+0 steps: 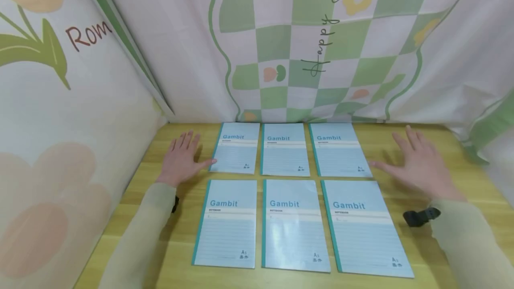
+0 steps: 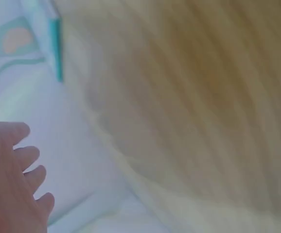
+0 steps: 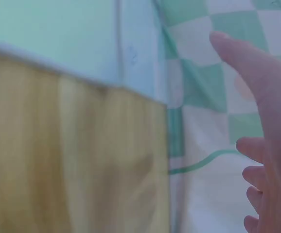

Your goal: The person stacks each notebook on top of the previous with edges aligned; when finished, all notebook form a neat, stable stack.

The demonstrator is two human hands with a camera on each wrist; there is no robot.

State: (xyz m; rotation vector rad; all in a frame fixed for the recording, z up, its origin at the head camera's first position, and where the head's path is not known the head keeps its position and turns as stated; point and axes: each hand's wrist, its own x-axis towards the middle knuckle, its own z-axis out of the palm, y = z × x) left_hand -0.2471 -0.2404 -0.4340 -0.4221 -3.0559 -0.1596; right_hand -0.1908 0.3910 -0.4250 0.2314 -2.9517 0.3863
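Observation:
Six blue notebooks with teal spines lie in two rows of three: back left (image 1: 237, 155), back middle (image 1: 284, 157), back right (image 1: 339, 157), front left (image 1: 229, 240), front middle (image 1: 295, 242) and front right (image 1: 367, 244). Beside the back left one, the left hand (image 1: 182, 159) has its fingers spread, thumb tip at that notebook's left edge; contact cannot be told. The right hand (image 1: 421, 164) is spread beside the back right notebook, its thumb close to the right edge. Neither hand holds anything. Both wrist views show the left hand (image 2: 9, 179) and right hand (image 3: 276, 126) with extended fingers.
The wooden table (image 1: 176, 244) meets a white curtain with green checks (image 1: 305, 43) at the back and a flower-printed curtain (image 1: 100, 115) on the left. A black strap (image 1: 421, 216) sits at the right wrist.

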